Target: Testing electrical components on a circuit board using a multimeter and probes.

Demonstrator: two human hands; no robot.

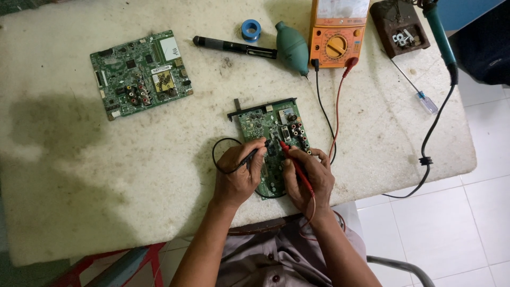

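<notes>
A small green circuit board (268,127) lies on the white table (106,159) in front of me. My left hand (239,172) grips a black test probe (251,155), its tip touching the board. My right hand (308,175) pinches a red test probe (295,162), tip down on the same board near the connectors. Black and red leads run from the probes up to an orange multimeter (336,37) at the table's far edge.
A larger green circuit board (141,74) lies at the upper left. A black pen-shaped tool (234,47), blue tape roll (251,29), teal rubber blower (292,48), brown stand (399,26), soldering iron (438,32) and a small screwdriver (419,93) lie along the far side.
</notes>
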